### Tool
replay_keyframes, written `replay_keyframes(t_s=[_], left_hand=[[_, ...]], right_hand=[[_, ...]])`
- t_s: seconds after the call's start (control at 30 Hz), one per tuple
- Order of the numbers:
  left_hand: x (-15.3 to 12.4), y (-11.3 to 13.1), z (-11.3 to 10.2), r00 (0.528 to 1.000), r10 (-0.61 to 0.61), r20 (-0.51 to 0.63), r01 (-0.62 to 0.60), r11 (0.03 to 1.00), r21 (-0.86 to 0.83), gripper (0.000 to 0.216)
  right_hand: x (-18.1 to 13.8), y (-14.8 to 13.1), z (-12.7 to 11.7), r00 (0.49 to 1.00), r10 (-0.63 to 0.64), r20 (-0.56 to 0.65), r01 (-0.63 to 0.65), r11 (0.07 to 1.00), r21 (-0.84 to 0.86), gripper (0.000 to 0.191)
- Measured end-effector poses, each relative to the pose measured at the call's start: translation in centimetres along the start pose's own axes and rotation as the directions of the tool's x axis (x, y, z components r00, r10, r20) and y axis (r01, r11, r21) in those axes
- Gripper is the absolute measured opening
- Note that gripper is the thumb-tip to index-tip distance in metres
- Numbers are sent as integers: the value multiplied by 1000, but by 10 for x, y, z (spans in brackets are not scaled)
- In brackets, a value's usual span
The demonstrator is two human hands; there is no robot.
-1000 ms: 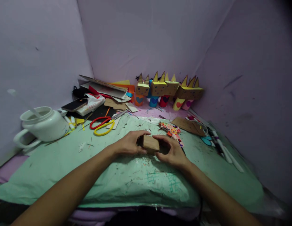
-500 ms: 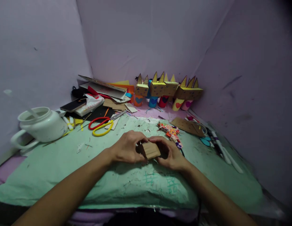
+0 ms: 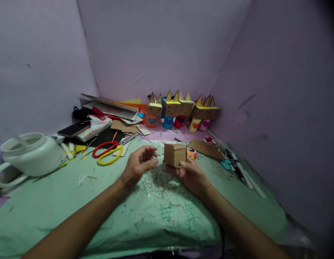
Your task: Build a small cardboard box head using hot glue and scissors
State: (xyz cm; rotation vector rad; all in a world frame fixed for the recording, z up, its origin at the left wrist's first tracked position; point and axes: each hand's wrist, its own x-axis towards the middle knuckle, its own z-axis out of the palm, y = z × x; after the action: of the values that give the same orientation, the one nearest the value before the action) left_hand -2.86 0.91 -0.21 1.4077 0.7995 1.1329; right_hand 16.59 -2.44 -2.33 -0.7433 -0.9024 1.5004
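My right hand [image 3: 188, 173] holds a small brown cardboard box [image 3: 179, 154] from below, raised over the table and tilted so that two of its sides show. The thumb presses its lower right edge. To the left of the box, my left hand [image 3: 142, 160] is apart from it, fingers loosely curled with a gap between thumb and fingertips and nothing in them. Behind the box, a patterned colourful piece [image 3: 192, 154] is partly hidden.
Red-and-yellow scissors [image 3: 110, 152] lie at left, near a white pot [image 3: 34, 154]. Stacked cardboard and paper [image 3: 115, 108] stand behind. Several horned box-headed figures [image 3: 172, 108] line the back wall. Markers [image 3: 243, 169] and a cardboard piece [image 3: 207, 149] lie at right on the green cover [image 3: 102, 208].
My left hand has let go of the box and moved left. The right hand has raised and turned the box. The view has shifted slightly to the right.
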Motion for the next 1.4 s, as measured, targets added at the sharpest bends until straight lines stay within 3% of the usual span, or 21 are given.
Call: replay_keyframes(t_s=[0.17, 0.4, 0.57, 0.7, 0.77, 1.13, 1.2, 1.3, 1.4], left_hand=[[-5, -3, 16, 986, -25, 168, -6, 984, 179, 68], [-5, -2, 13, 996, -50, 79, 27, 962, 270, 62], [-6, 4, 13, 993, -43, 107, 1, 930, 368, 57], [-6, 5, 16, 988, -3, 157, -69, 887, 456, 59], [-6, 6, 15, 983, 12, 182, -96, 882, 461, 60], [-5, 6, 11, 964, 89, 251, -204, 853, 480, 46], [-5, 4, 10, 959, 134, 249, -242, 844, 479, 52], [-5, 1, 8, 964, 147, 219, -234, 864, 446, 79], [-5, -1, 8, 975, 100, 196, -170, 907, 384, 96]], right_hand=[[2, 7, 0, 1000, -11, 0, 11, 997, -78, 58], [3, 8, -3, 989, -17, 147, 59, 956, -288, 70], [1, 4, -7, 983, -162, 88, 185, 867, -464, 78], [-1, 1, -9, 984, -162, 67, 167, 747, -643, 69], [-2, 0, -9, 987, -152, 44, 143, 734, -664, 63], [-4, 0, -10, 990, -138, 28, 136, 881, -453, 54], [-3, 0, -9, 987, -158, 15, 151, 906, -396, 54], [-1, -1, -5, 981, -182, -72, 158, 955, -251, 52], [1, -3, 2, 998, -42, -39, 39, 996, -79, 48]])
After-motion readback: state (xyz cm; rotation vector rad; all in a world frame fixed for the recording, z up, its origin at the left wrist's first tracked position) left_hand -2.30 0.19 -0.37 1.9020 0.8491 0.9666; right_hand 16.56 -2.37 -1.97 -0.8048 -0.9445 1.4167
